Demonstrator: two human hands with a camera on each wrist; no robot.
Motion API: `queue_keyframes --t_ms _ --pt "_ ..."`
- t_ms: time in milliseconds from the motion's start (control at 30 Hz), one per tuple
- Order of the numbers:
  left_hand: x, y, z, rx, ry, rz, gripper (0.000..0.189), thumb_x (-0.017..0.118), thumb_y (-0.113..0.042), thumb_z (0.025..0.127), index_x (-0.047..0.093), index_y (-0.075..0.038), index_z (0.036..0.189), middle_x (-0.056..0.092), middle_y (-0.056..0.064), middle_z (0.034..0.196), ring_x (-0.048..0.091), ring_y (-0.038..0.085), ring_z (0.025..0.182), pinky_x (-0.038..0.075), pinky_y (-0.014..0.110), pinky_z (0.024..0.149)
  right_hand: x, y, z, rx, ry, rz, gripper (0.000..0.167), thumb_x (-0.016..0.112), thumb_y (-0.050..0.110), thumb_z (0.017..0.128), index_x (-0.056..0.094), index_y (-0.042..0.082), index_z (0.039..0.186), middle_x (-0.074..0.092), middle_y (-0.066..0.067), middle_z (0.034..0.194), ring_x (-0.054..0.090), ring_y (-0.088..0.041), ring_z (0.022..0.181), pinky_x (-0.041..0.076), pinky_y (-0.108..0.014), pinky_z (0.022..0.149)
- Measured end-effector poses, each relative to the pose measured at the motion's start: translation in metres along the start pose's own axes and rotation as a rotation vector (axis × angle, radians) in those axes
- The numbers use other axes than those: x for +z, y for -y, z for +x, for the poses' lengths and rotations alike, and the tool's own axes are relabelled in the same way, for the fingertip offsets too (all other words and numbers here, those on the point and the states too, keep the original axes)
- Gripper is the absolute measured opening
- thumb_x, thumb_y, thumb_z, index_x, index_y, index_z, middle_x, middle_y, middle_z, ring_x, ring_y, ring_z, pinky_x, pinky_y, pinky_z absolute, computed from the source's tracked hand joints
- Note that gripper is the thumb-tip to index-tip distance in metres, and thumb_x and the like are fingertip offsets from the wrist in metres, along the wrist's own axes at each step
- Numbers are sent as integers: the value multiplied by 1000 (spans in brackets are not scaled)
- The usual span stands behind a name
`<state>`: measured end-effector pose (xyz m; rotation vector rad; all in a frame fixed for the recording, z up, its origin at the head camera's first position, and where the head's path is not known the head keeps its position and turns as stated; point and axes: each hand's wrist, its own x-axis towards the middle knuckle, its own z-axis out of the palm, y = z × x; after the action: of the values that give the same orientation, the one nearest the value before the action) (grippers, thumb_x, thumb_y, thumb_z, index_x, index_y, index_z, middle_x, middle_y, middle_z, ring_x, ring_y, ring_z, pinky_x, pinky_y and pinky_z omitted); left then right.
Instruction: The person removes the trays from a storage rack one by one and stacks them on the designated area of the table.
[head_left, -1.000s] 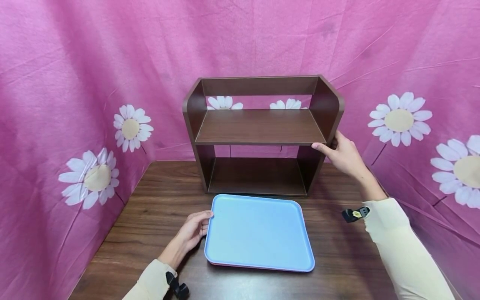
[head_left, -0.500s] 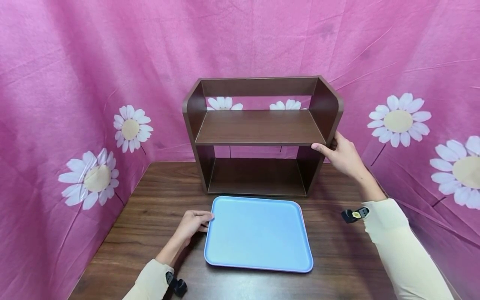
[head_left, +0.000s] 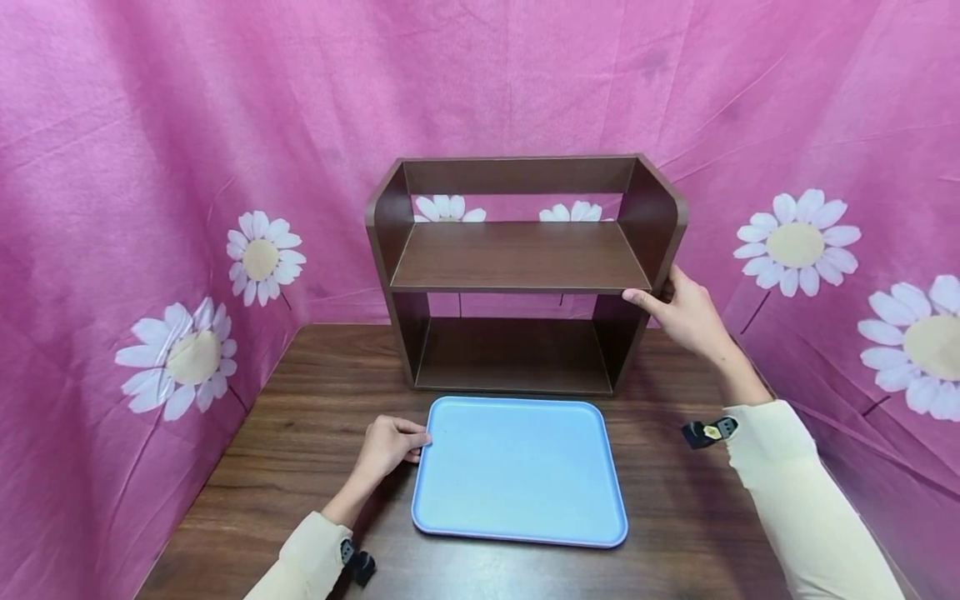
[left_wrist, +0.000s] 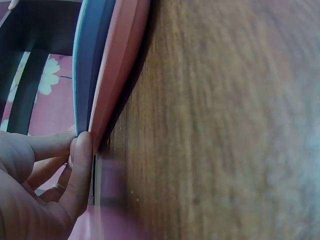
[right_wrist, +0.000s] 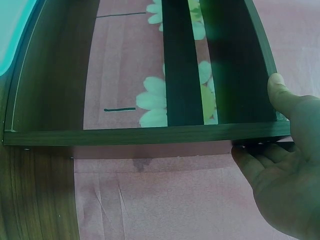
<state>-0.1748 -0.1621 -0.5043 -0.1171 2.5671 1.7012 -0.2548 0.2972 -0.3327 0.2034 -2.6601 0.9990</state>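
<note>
A light blue rectangular tray point(head_left: 517, 475) lies in front of the shelf in the head view. The left wrist view shows a pink tray point(left_wrist: 122, 55) stacked right under the blue one. My left hand point(head_left: 390, 450) pinches the blue tray's left rim between thumb and fingers, with fingertips right at the seam between the two trays. Behind them stands a dark brown two-tier shelf point(head_left: 517, 254). My right hand point(head_left: 686, 308) grips its right side panel, thumb on the front at the middle board and fingers round the outer face, as the right wrist view shows.
The wooden table point(head_left: 315, 417) bears both trays and the shelf. A pink curtain point(head_left: 300, 100) with white daisies hangs close behind and along both sides. The shelf's lower front edge stands just beyond the tray's far rim.
The blue tray has slid slightly towards me and turned a little straighter. My left hand has changed its hold on the rim and shifted right. The right hand keeps its grip.
</note>
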Motion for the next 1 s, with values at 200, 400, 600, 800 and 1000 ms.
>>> queue_keyframes --t_ms 200,400,600,800,1000 --pt "2 -1 0 -18 5 -30 12 81 2 87 80 8 97 78 16 79 72 15 60 66 33 59 -2 1 -1 -7 -13 -6 63 74 49 99 55 2 136 72 -27 117 67 -23 86 47 -14 69" --pt "4 1 0 -22 20 -32 21 78 4 87 76 9 107 78 15 84 73 19 64 66 37 62 -3 1 0 -2 -7 -4 63 74 49 99 55 1 135 73 -28 115 68 -19 79 49 -16 67" --pt "5 0 0 -19 12 12 21 74 5 87 76 8 107 74 9 80 72 18 63 66 37 62 -1 0 -1 1 -1 -6 66 73 50 99 55 1 138 72 -28 122 67 -28 94 47 -13 70" --pt "3 -1 3 -47 22 -30 20 70 2 89 76 9 107 76 12 82 71 17 64 66 36 63 -2 0 0 3 2 -7 67 73 51 99 54 1 140 71 -28 125 68 -32 102 46 -12 73" --pt "-2 -4 7 -49 4 -56 17 68 0 92 76 9 105 77 17 86 68 18 63 66 35 61 -5 2 -1 13 21 -6 71 72 53 99 52 1 143 67 -30 135 67 -42 121 55 -48 95"
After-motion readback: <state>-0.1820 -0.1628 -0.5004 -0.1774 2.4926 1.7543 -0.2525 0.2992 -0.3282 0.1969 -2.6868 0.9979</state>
